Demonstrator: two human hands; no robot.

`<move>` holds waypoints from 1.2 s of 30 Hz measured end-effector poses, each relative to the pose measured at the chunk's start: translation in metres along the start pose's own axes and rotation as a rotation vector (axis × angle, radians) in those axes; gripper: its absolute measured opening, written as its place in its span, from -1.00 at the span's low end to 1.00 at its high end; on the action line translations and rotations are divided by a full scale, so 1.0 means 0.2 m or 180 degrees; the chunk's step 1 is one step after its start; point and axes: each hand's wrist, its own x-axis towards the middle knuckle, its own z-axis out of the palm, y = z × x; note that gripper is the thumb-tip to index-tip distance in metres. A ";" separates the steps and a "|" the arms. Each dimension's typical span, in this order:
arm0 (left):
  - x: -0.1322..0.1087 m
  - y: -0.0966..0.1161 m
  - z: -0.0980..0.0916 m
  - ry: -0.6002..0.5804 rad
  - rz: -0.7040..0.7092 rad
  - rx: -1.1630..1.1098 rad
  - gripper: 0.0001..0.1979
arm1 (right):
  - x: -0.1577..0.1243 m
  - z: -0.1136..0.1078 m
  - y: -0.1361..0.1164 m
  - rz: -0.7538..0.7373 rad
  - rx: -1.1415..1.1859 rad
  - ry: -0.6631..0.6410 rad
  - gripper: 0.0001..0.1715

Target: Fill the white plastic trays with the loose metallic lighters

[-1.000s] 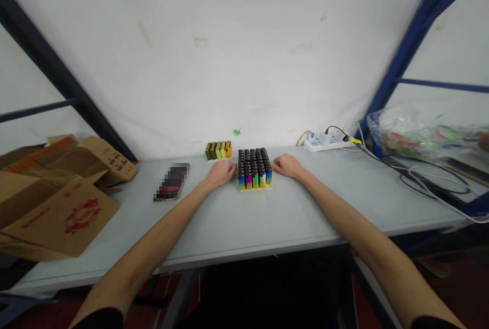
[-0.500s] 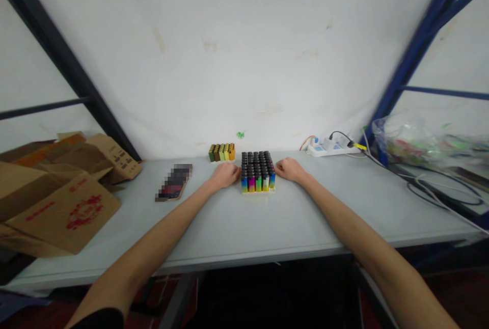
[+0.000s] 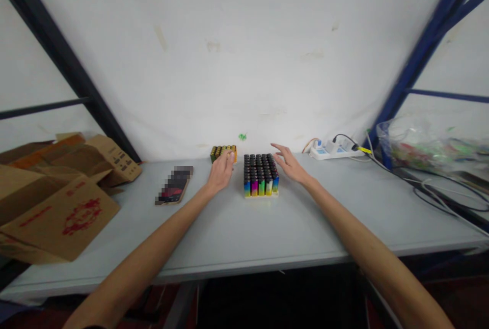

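Observation:
Upright lighters (image 3: 261, 184) with black tops and multicoloured bodies stand in tight rows on a pale tray (image 3: 262, 196) at the middle of the table. My left hand (image 3: 220, 172) is raised to their left, fingers extended, holding nothing. Behind it sits a smaller group of green, brown and yellow lighters (image 3: 214, 155), partly hidden by my fingers. My right hand (image 3: 289, 164) is beside the right edge of the big block, its fingers stretched out and apart. Whether its fingertips touch the lighters I cannot tell.
A phone (image 3: 175, 185) with a blurred screen lies on the grey table (image 3: 229, 232), left of my arm. Open cardboard boxes (image 3: 64, 217) fill the left end. At the back right are a power strip (image 3: 331, 151), cables (image 3: 424, 186) and a clear plastic bag (image 3: 416, 140).
Both hands have gone from closed fists against the block's sides to opened fingers. The left hand has lifted and drawn away to the left. The lighters remain in place on the table.

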 end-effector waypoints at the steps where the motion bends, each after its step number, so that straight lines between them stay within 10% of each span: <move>1: -0.01 0.03 -0.01 0.0069 0.0093 -0.0364 -0.45 | 0.01 -0.01 -0.03 -0.0087 -0.0002 -0.0137 -0.30; 8: -0.19 0.22 -0.03 -0.0521 0.0836 -0.0338 -0.36 | 0.22 0.03 -0.15 -0.0856 -0.0959 -0.0946 -0.42; 15: -0.33 0.18 0.08 -0.0397 0.1103 -0.0205 -0.27 | 0.35 0.12 -0.17 -0.0713 -0.0789 -0.1787 -0.34; 36: -0.24 0.14 0.09 -0.0663 0.0593 -0.1126 -0.29 | 0.22 -0.19 0.07 -0.0180 -0.1028 -0.1419 -0.46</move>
